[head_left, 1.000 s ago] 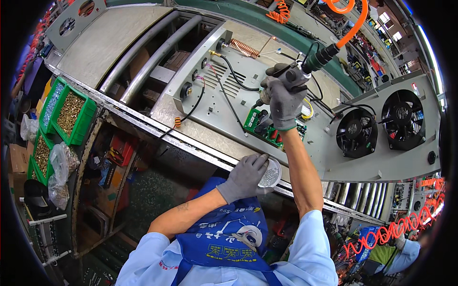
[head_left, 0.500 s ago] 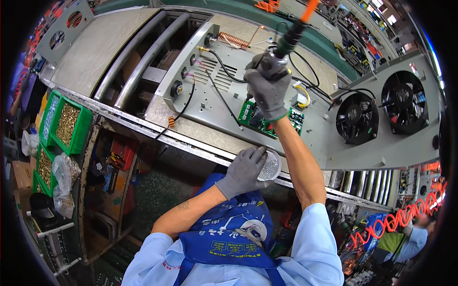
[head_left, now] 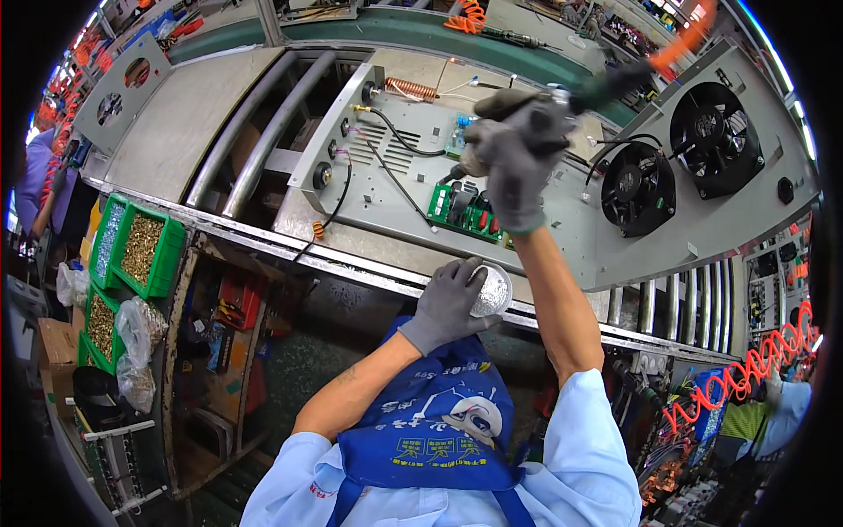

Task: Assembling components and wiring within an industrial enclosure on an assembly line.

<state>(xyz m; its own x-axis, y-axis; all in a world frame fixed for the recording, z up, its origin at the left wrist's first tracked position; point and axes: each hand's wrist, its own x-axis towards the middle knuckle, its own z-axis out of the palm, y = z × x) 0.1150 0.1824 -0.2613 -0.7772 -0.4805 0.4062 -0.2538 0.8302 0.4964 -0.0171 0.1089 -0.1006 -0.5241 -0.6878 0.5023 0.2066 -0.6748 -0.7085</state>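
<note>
- Nearest, at the lower centre of the frame, a blue apron point(head_left: 430, 413) hangs over a light blue shirt.
- Just above it, the left hand point(head_left: 446, 303), in a grey glove, is half closed, its fingers curved against the left side of a round cup point(head_left: 494, 292). The cup sits by the near edge of the bench, its round mouth facing up; small silvery bits lie inside.
- At the left of the frame, green bins point(head_left: 165, 274) hold brass-coloured and silvery small parts.
- Right of centre, the right hand point(head_left: 514, 171), also gloved, is closed around a driver point(head_left: 551, 116); both are blurred. The driver's long axis slants across the frame, its hose end pointing to the upper right. I cannot tell exactly where its front end lies.
- Below and left of that hand, a green board point(head_left: 465, 213) lies flat in the chassis, its long axis running left to right and dipping slightly to the right.
- The grey chassis point(head_left: 373, 202) spans the centre, its long axis also sloping down to the right; black cables cross its slotted floor.
- At the right, a panel point(head_left: 746, 198) carries two black fans point(head_left: 639, 189).
- Beyond the chassis, upper centre, lies a copper coil point(head_left: 413, 90).
- At the upper right, an orange hose point(head_left: 689, 39) leads off from the driver.
</note>
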